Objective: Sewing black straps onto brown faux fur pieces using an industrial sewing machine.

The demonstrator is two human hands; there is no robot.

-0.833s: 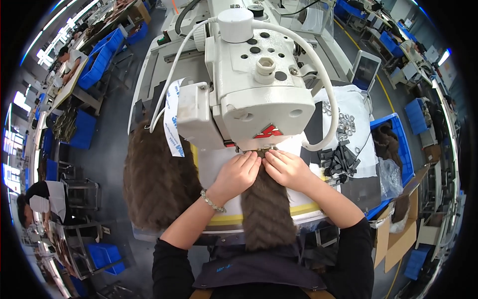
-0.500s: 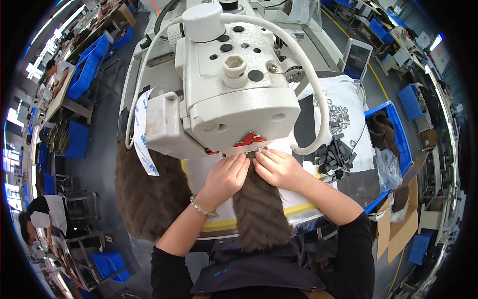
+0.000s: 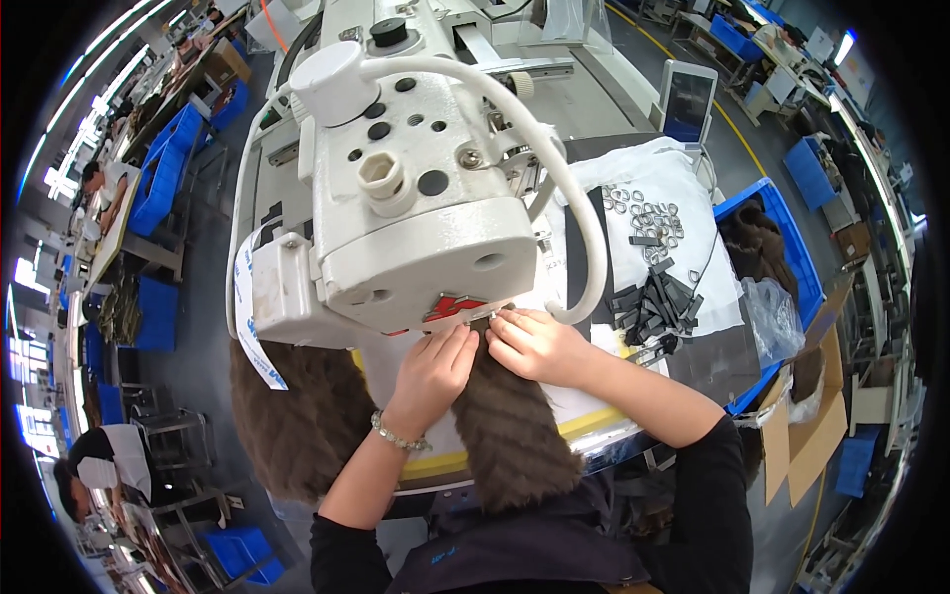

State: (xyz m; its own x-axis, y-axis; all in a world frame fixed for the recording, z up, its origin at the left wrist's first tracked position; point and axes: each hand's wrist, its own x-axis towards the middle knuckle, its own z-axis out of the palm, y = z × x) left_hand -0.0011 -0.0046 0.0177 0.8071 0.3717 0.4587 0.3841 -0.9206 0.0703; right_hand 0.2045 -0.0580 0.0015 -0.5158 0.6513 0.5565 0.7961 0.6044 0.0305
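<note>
A strip of dark brown fur [image 3: 515, 436] runs from beneath the head of a white sewing machine [image 3: 421, 257] down over the table's near edge. My left hand [image 3: 432, 371] holds the strip's far end along its left side, with the fingers pressed together. On the other side, my right hand [image 3: 534, 345] pinches the same end, fingertips close under the machine head. The machine covers the needle area, so the very end of the strip is hidden. A larger brown fur piece [image 3: 297, 421] lies left of my left forearm.
Black strips [image 3: 658, 302] and metal rings [image 3: 648, 216] lie on and around a white cloth [image 3: 708, 267] at the right. Beyond stand a blue bin [image 3: 807, 262] of fur, an open cardboard box [image 3: 816, 426] and a small screen [image 3: 686, 104]. Other people work at the left.
The whole view has shifted and tilted, so the machine appears further left. Both hands stay on the fur strip's far end, with only slight finger movement.
</note>
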